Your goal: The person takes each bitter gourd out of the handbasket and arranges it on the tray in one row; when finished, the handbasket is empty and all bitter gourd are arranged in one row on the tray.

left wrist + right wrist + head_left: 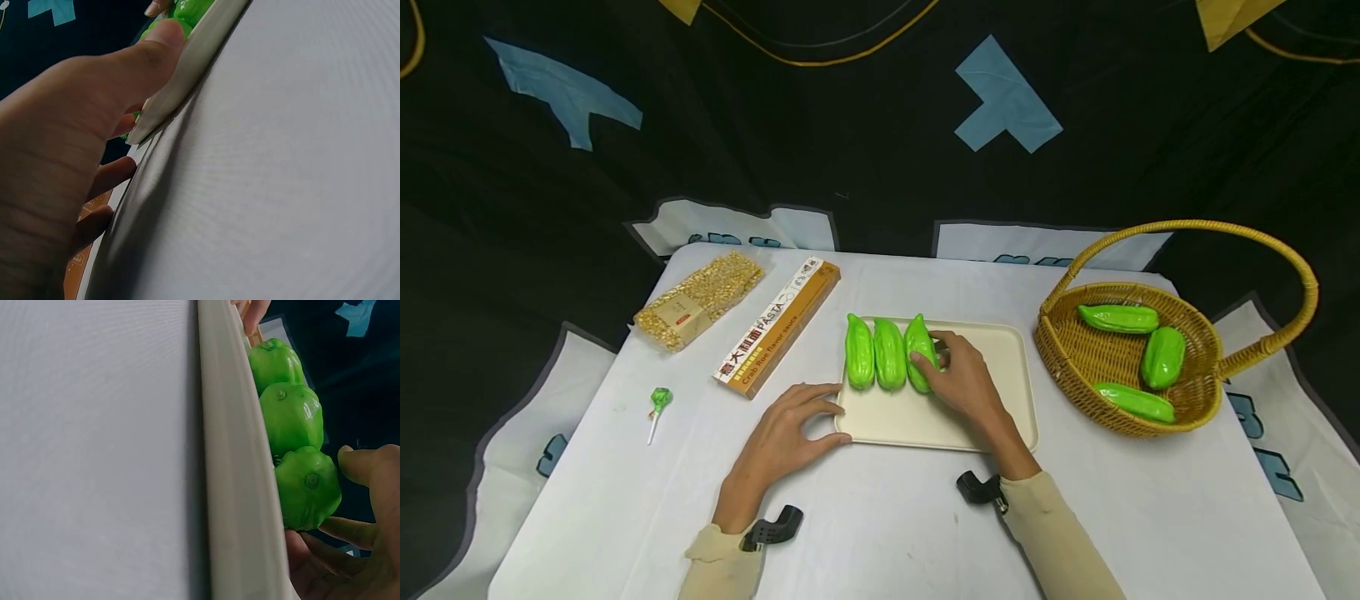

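Note:
Three glossy green ribbed vegetables, shaped like bitter melons, lie side by side on the left part of a cream tray [977, 337]. My right hand [964, 379] is round the rightmost bitter melon [919, 337]: its thumb reaches over the top and its fingers lie along the right side. In the right wrist view a small gap shows between the thumb tip and this bitter melon [307, 487], while the fingers are at its underside. With spread, relaxed fingers, my left hand [786, 429] touches the tray's near left corner; its thumb overlaps the tray rim [172, 94] in the left wrist view.
A wicker basket [1060, 358] with a tall handle stands right of the tray, holding three more green bitter melons. To the left lie a pasta box [778, 329], a bag of yellow grains [707, 296] and a green lollipop [660, 398]. Dark cloth hangs behind the white table.

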### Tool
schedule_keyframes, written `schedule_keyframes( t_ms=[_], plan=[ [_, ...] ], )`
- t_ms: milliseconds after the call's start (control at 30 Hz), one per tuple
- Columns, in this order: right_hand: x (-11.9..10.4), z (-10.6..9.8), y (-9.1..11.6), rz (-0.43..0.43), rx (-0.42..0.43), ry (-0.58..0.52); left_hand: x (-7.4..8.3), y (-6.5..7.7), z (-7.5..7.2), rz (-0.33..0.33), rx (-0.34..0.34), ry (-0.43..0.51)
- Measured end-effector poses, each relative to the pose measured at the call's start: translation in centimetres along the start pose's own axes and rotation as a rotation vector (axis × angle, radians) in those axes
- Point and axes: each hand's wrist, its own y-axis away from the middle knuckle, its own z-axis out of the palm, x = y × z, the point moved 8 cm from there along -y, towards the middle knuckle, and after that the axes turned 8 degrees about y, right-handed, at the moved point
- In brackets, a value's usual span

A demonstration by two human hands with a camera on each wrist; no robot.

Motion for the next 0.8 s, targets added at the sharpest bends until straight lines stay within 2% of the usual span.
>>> schedule_keyframes(
  t_ms=[400,800],
  plan=[
    [0.2,-0.9,0.5,-0.004,0.005,0.042,0.1,-0.2,0.0,0.015,0.010,0.000],
    [-0.1,-3.8,1.6,-0.078,0.082,0.021,0.0,0.0,0.1,0.012,0.008,-0.003]
  ],
)
